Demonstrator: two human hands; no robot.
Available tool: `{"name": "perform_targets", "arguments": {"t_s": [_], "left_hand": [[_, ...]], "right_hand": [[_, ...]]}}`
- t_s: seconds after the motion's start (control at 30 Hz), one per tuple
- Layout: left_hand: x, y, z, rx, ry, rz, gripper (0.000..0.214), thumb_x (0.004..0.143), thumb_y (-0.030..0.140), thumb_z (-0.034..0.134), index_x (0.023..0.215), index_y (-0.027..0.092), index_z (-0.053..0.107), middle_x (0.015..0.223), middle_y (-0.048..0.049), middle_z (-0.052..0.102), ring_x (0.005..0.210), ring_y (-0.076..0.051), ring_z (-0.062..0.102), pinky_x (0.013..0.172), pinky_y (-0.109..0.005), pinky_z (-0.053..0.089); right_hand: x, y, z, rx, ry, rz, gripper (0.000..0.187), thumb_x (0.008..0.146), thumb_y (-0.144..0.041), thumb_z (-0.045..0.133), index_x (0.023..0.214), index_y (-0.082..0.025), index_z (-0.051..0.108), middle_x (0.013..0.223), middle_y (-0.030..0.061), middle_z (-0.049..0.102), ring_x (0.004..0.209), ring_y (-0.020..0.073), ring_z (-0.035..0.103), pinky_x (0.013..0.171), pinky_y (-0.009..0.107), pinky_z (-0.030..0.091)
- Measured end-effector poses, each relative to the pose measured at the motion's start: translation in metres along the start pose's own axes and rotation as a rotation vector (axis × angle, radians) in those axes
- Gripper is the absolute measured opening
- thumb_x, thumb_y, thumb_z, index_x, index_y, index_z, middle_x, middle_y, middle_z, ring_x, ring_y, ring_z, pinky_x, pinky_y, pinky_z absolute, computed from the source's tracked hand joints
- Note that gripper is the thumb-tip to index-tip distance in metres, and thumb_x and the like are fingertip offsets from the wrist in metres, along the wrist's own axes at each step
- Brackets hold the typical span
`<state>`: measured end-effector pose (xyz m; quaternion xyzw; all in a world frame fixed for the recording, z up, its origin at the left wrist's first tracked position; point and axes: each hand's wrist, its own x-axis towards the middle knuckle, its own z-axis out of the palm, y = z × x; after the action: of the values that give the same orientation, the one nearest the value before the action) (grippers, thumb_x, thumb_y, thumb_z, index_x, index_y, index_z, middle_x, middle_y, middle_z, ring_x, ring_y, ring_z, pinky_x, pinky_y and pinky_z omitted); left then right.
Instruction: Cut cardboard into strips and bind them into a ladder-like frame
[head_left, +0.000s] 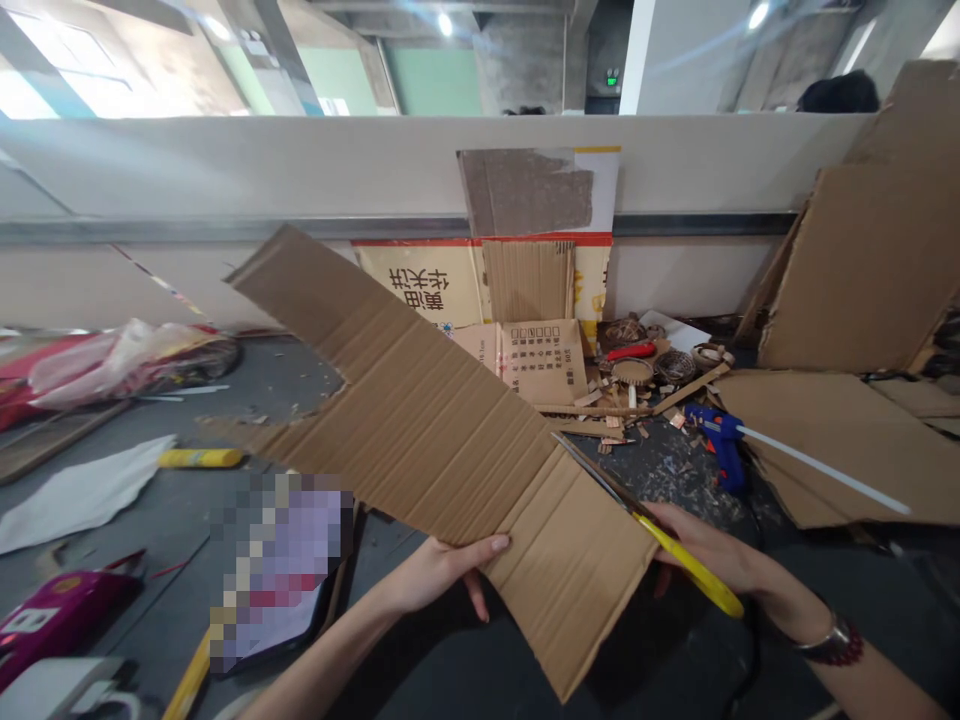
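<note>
My left hand (442, 572) pinches the near edge of a long corrugated cardboard strip (420, 420), thumb on top, and holds it up slanting from upper left to lower right. My right hand (720, 560) grips yellow-handled scissors (660, 535). Their dark blades lie on the cardboard's right part, along a fold line, pointing up and left. A bracelet sits on my right wrist.
A blue glue gun (721, 440) with a white glue stick lies right of the scissors amid cardboard scraps. Large cardboard sheets (862, 270) lean at the right, printed boxes (540, 355) at the back wall. A yellow tube (199, 458), white paper and a magenta object (52, 610) lie left.
</note>
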<state>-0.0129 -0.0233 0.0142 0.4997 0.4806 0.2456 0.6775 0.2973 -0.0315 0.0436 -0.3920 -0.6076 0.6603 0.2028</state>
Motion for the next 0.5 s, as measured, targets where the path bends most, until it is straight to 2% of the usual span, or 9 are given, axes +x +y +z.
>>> {"name": "perform_targets", "arguments": {"t_s": [0.17,0.3,0.4,0.5], "left_hand": [[0.0,-0.002,-0.003,-0.08,-0.082,-0.004,0.04,0.071,0.041,0.066,0.09,0.006,0.06,0.092,-0.0145,0.065,0.048,-0.015,0.063,0.037,-0.024,0.052],[0.001,-0.006,-0.005,-0.214,-0.147,-0.027,0.042,0.066,0.041,0.07,0.092,0.009,0.061,0.086,-0.0121,0.065,0.061,-0.02,0.065,0.034,-0.021,0.05],[0.001,-0.007,-0.004,-0.198,-0.139,-0.013,0.041,0.066,0.041,0.069,0.09,0.008,0.061,0.088,-0.0121,0.065,0.059,-0.019,0.064,0.034,-0.022,0.05],[-0.001,-0.005,0.0,-0.106,-0.096,0.009,0.041,0.068,0.042,0.067,0.088,0.007,0.061,0.088,-0.0123,0.065,0.051,-0.017,0.063,0.036,-0.024,0.051]], "right_hand": [[0.001,0.004,-0.001,-0.057,0.016,-0.021,0.046,0.074,-0.054,0.054,0.102,-0.017,0.057,0.092,0.0069,0.056,0.075,0.0169,0.056,0.051,0.023,0.052],[0.007,0.012,0.0,-0.412,0.124,-0.094,0.025,0.076,-0.037,0.053,0.077,-0.013,0.057,0.07,0.0032,0.057,0.059,0.0147,0.052,0.05,0.023,0.045],[0.009,0.011,0.002,-0.636,0.223,-0.142,0.014,0.071,-0.025,0.051,0.065,-0.013,0.055,0.063,0.0024,0.058,0.06,0.0153,0.052,0.057,0.023,0.04],[0.008,0.006,0.005,-0.712,0.269,-0.127,0.007,0.066,-0.019,0.049,0.062,-0.014,0.053,0.064,0.0025,0.06,0.061,0.0149,0.052,0.057,0.022,0.037]]}}
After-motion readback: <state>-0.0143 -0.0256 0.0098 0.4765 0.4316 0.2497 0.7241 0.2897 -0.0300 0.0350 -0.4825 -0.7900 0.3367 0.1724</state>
